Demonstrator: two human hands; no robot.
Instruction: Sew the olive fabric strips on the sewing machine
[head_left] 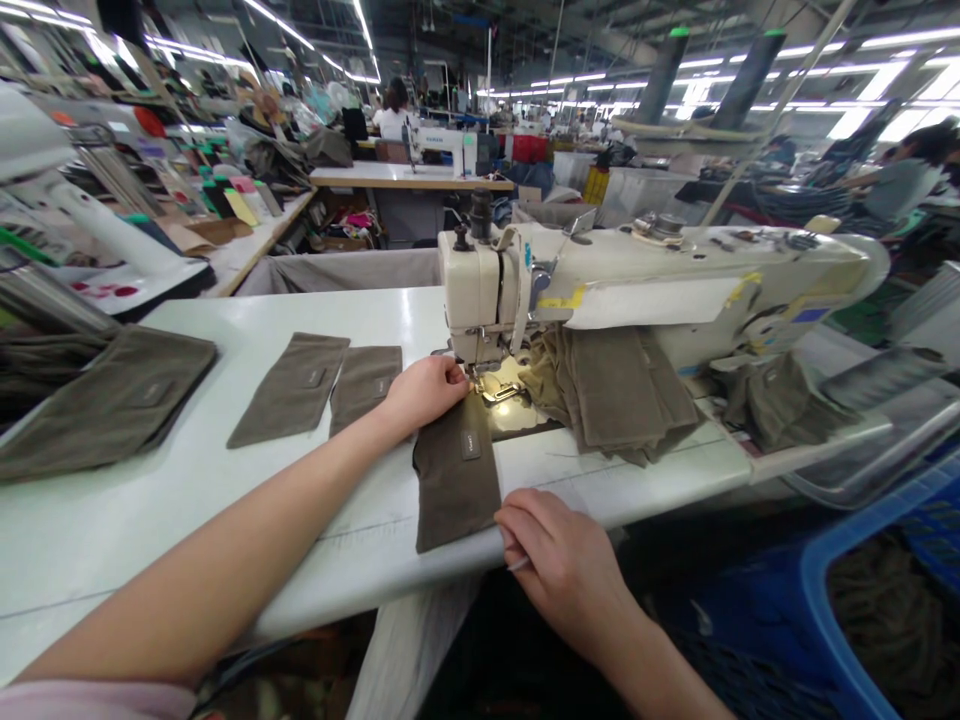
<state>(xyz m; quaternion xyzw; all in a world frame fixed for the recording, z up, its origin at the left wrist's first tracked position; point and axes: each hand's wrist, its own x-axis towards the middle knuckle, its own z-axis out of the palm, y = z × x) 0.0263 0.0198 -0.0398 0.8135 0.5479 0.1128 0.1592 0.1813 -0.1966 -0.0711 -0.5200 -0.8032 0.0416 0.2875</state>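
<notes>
A brown fabric panel (459, 490) with a small sewn-on label (470, 444) lies on the white sewing table, its far end at the needle area of a sewing machine (480, 300). My left hand (429, 388) pinches the panel's far edge close to the presser foot. At the panel's near right corner, my right hand (559, 560) is closed, with fingertips gripping the edge. A thin white sliver shows below those fingers; its kind is unclear. Left of the panel lie two similar labelled pieces (291, 388), the nearer one partly behind my left hand.
A stack of brown panels (619, 385) sits right of the needle under the machine arm. More brown pieces (112, 400) lie at the left. A blue basket (825, 580) holding brown fabric stands at the lower right. Other people and machines are in the background.
</notes>
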